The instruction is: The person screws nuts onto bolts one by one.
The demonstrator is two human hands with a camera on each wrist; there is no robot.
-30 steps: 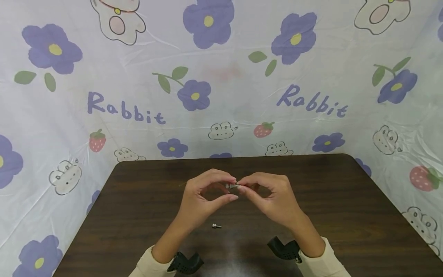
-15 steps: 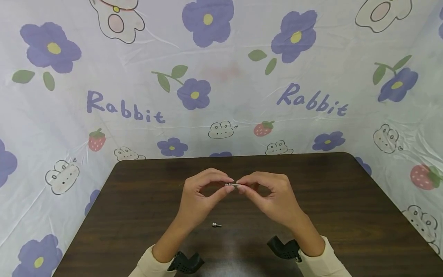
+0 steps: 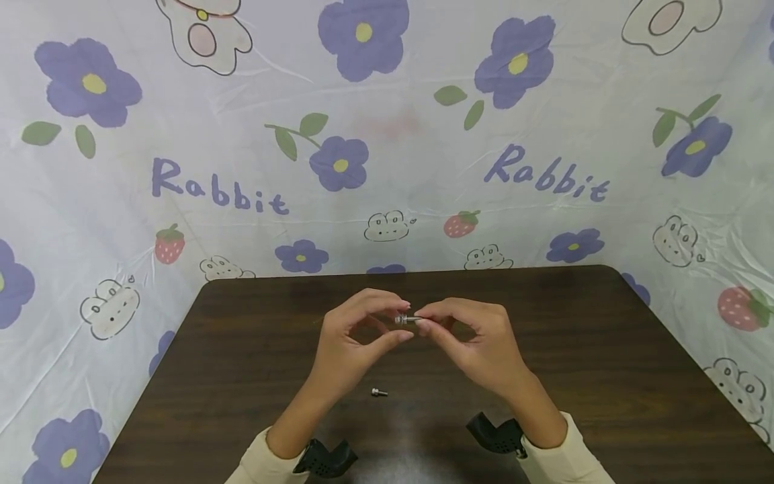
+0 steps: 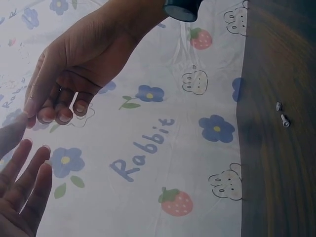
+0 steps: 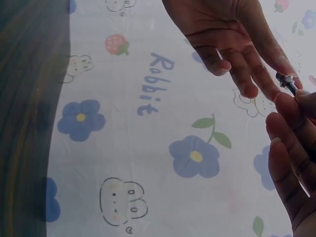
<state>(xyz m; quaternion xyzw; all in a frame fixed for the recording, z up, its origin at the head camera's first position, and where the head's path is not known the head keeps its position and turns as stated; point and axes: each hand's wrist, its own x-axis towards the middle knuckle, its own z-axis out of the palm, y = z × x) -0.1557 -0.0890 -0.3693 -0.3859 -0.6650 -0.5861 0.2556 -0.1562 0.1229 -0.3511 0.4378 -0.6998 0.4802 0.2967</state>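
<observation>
Over the table, my right hand (image 3: 478,339) pinches the end of a small silver screw (image 3: 408,320) between thumb and forefinger. The screw lies roughly level, and its thick end, which looks like a head with a nut or washers, points left. My left hand (image 3: 357,336) is around that end, with thumb and forefinger apart above and below it. In the right wrist view, the screw (image 5: 286,83) sticks out from the right fingertips near the left hand (image 5: 237,44). Whether a left finger touches it is unclear. A second small screw (image 3: 379,392) lies on the table nearer the body.
The dark wood table (image 3: 254,363) meets a hanging cloth (image 3: 417,188) with flowers and rabbits behind it. Black wrist mounts (image 3: 329,459) sit at both cuffs. In the left wrist view, the loose screw (image 4: 285,120) has a small metal piece (image 4: 279,106) beside it.
Half a second ago my left thumb and forefinger closed on the thick end of the screw; now they are spread apart, as one second ago. The right hand keeps its pinch.
</observation>
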